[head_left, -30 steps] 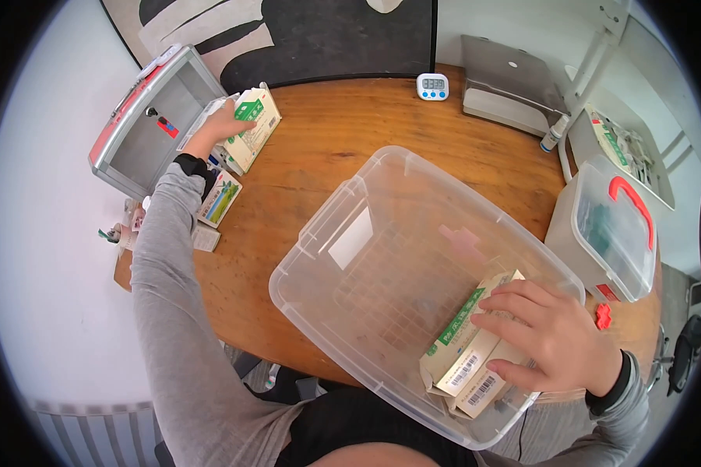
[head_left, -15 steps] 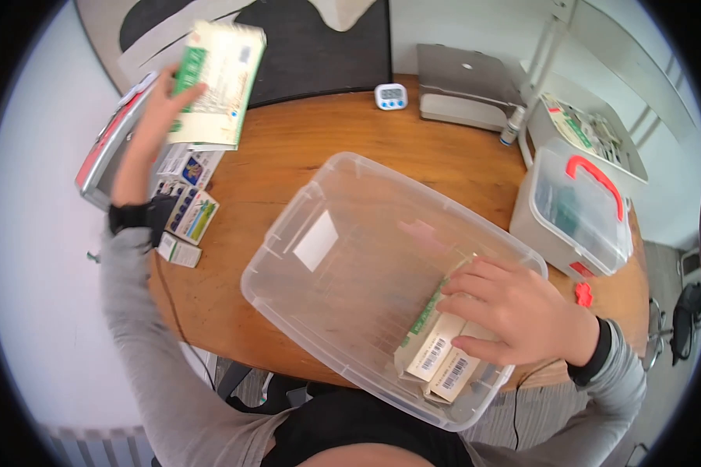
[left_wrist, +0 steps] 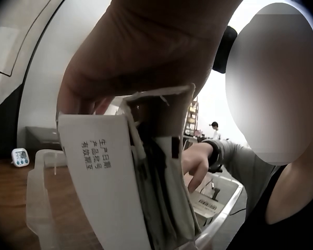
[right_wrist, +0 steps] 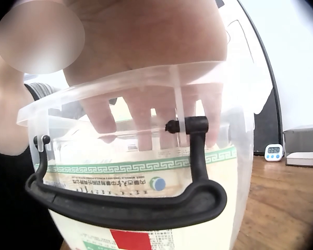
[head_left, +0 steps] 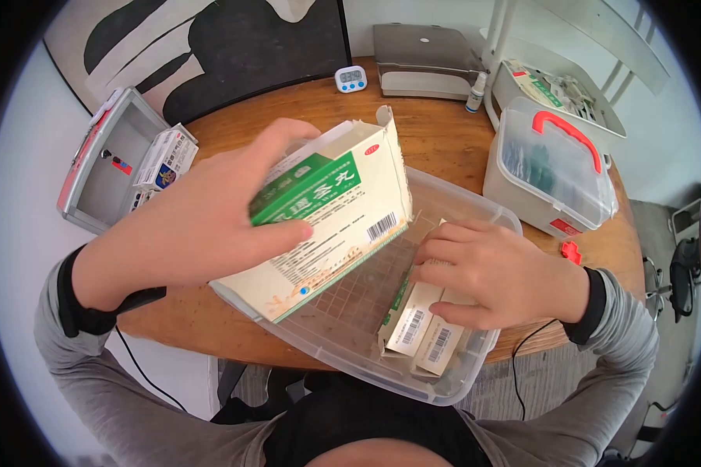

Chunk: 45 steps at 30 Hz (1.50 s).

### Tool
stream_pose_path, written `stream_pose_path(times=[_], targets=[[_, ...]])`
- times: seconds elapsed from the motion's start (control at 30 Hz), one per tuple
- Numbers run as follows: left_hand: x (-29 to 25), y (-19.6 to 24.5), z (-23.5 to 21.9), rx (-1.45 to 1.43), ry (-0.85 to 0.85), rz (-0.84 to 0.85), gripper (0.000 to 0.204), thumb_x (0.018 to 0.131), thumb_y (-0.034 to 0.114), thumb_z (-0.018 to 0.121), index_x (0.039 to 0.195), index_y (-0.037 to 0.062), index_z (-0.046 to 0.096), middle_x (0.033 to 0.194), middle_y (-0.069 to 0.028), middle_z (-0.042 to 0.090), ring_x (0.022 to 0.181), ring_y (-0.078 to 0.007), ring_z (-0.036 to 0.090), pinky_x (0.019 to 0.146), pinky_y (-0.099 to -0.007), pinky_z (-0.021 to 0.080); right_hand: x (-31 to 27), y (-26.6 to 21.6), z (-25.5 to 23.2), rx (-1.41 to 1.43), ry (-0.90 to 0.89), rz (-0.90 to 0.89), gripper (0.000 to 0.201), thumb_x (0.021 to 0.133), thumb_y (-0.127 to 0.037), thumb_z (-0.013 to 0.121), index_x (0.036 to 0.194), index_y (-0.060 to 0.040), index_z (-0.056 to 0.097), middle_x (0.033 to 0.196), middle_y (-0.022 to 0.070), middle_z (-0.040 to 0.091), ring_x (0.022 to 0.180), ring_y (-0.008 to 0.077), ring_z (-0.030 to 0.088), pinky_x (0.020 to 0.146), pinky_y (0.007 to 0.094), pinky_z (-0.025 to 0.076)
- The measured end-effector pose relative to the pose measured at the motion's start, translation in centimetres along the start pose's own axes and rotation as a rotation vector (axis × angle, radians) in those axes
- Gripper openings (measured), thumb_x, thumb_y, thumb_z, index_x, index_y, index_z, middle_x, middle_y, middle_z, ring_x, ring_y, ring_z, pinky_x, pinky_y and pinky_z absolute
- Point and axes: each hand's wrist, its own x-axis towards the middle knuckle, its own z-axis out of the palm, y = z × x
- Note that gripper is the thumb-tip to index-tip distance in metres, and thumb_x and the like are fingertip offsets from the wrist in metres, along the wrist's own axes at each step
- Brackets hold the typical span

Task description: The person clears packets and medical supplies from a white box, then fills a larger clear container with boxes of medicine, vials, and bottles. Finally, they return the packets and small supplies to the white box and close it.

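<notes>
Overhead, left hand point(head_left: 187, 233) grips a green-banded barcoded carton point(head_left: 327, 226); right hand's point(head_left: 506, 272) fingers lie straight on barcoded boxes point(head_left: 417, 331).

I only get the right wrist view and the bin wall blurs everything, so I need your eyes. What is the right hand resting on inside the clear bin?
Observer: The right hand presses down on small barcoded boxes standing in the clear bin.
Operator: What is the left hand doing?
Observer: The left hand holds a large green-and-cream box tilted over the bin, its top flap torn open.
Operator: Anything beside the bin?
Observer: A lidded white container with a red handle stands on the wooden table, on the right-hand side.
</notes>
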Motion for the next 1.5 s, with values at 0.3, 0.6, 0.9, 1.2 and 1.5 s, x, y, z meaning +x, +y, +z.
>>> stream_pose_path(times=[0.3,0.6,0.9,1.2,1.5], targets=[[2.9,-2.0,5.0,0.135,-0.059,0.001,0.076,0.095,0.021,0.062,0.153,0.0069,0.015,0.115,-0.0294,0.062,0.105,-0.0381,0.066,0.093,-0.0454,0.049,0.0,0.0,0.1,0.013,0.003,0.006,0.028,0.085,-0.029,0.067,0.094,-0.0030,0.062,0.094,0.0126,0.063,0.098,0.0309,0.060,0.089,0.0417,0.050],[4.9,-0.9,10.2,-0.074,-0.249,-0.151,0.093,0.097,0.034,0.064,0.155,-0.0023,0.001,0.151,-0.0386,0.023,0.131,-0.0469,0.046,0.110,-0.0446,0.039,0.1,0.2,0.4,-0.003,0.030,-0.019,0.031,0.084,-0.030,0.067,0.099,-0.0021,0.064,0.093,0.0128,0.063,0.098,0.0302,0.059,0.087,0.0409,0.049],[4.0,-4.7,8.5,-0.212,-0.448,-0.057,0.109,0.089,0.054,0.069,0.148,-0.0168,0.010,0.129,-0.0406,0.050,0.115,-0.0397,0.061,0.097,-0.0413,0.050,-0.2,-0.3,-0.2,0.026,-0.018,0.062,0.043,0.085,-0.029,0.068,0.115,0.0005,0.062,0.120,0.0193,0.055,0.100,0.0360,0.062,0.088,0.0431,0.051],[4.6,-1.6,9.7,-0.037,-0.484,-0.118,0.095,0.092,0.057,0.064,0.131,-0.0208,0.026,0.094,-0.0343,0.063,0.080,-0.0371,0.070,0.065,-0.0389,0.057,-0.3,-0.5,0.2,-0.099,0.046,0.086,0.050,0.083,-0.029,0.070,0.120,0.0036,0.063,0.129,0.0272,0.054,0.110,0.0415,0.059,0.106,0.0455,0.043],[4.2,-2.4,10.5,-0.033,-0.415,0.018,0.080,0.097,0.050,0.059,0.120,-0.0214,0.033,0.081,-0.0304,0.065,0.074,-0.0423,0.069,0.065,-0.0440,0.056,1.2,-1.9,-1.7,-0.268,-0.059,0.030,0.052,0.086,-0.033,0.069,0.122,0.0037,0.061,0.134,0.0231,0.055,0.129,0.0382,0.049,0.114,0.0494,0.036]])
